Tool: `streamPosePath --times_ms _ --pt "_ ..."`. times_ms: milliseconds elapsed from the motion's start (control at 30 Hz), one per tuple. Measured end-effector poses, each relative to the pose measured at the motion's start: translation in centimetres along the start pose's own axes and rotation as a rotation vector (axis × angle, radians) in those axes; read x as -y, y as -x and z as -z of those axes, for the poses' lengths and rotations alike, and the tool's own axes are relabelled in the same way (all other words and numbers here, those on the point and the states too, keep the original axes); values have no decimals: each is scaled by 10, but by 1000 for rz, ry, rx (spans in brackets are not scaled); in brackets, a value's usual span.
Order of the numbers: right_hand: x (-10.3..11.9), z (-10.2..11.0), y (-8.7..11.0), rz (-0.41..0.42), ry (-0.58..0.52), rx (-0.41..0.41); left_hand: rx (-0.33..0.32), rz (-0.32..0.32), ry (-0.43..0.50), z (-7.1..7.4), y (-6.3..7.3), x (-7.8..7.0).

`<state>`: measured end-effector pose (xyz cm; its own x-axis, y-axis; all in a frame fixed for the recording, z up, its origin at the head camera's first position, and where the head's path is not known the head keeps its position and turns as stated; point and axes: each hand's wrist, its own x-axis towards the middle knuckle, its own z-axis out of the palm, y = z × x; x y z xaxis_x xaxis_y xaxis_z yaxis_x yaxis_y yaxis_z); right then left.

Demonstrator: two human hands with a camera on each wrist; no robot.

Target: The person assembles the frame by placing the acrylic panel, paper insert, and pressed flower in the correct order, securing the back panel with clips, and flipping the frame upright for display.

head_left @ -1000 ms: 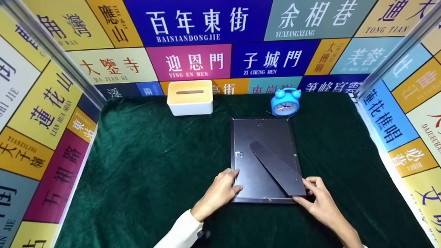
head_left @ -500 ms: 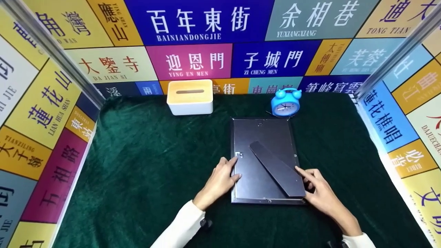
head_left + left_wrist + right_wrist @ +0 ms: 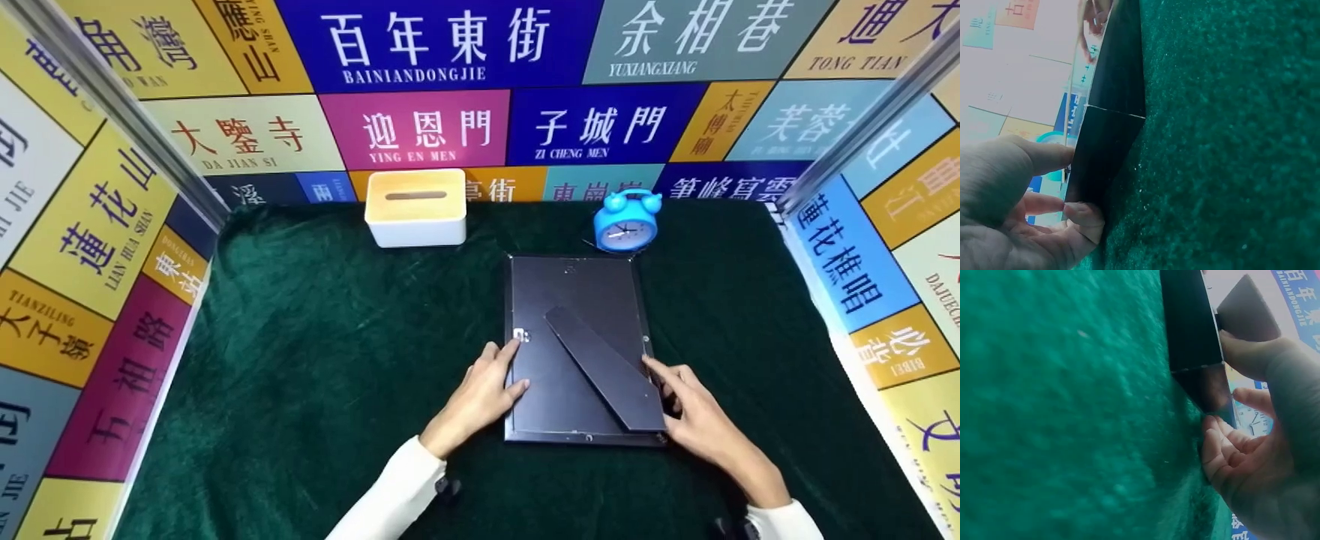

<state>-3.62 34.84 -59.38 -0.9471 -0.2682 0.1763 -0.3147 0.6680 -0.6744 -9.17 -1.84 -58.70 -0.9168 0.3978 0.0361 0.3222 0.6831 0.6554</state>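
A black picture frame (image 3: pixel 540 375) lies face down on dark green cloth, its back showing. Its strut leg (image 3: pixel 607 375) slants across the lower right of the backing and stands slightly raised in the right wrist view. My left hand (image 3: pixel 480 390) grips the left edge, thumb over the backing and index finger near a metal hanger (image 3: pixel 521 335). In the left wrist view other fingertips (image 3: pixel 1085 215) bend against the frame's side wall. My right hand (image 3: pixel 697 412) holds the lower right edge, index finger along the side. Its thumb (image 3: pixel 1247 354) lies by the strut in the right wrist view.
Behind the frame stands a blue twin-bell alarm clock (image 3: pixel 626 221), close to its far edge. A white tissue box (image 3: pixel 416 210) with a wooden lid is at the back left. Printed sign panels (image 3: pixel 420 127) wall in the cloth-covered table (image 3: pixel 337 337) at the back and sides.
Both hands have slid a little up the frame's sides, away from me. The right thumb has left the strut's lower end. The frame and strut stay about where they were.
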Motion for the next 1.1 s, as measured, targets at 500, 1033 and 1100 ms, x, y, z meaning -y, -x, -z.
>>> streamPosePath --times_ms 500,1033,1100 --pt "-7 13 -36 -47 64 142 84 118 23 2 -7 -2" --pt "-6 14 -36 -53 41 172 76 116 7 1 -7 -3" --pt "-5 13 -36 -48 43 174 81 121 8 2 -7 -3"
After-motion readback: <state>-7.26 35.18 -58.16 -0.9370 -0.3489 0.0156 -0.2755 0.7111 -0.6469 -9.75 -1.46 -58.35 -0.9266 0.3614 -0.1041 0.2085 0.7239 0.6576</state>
